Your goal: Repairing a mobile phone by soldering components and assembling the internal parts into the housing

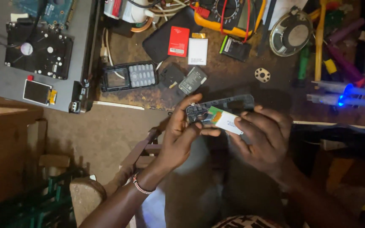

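Observation:
My left hand (pixel 181 134) grips one end of a dark phone body (pixel 229 102), back side up, held over the front edge of the workbench. My right hand (pixel 263 136) holds the other end, its fingers on a white and green battery (pixel 226 120) that sits tilted in the phone's open back. On the bench just beyond lie a keypad phone front (pixel 128 76) with grey keys, a small black back cover (pixel 172 76) and a dark battery (pixel 192 80).
A hard drive (pixel 39 50) and a small screen module (pixel 37 92) lie on a grey case at left. A red and white battery pair (pixel 187 43), a yellow multimeter (pixel 224 14), a round speaker (pixel 291 33), pens and blue-lit tools (pixel 343 93) crowd the bench.

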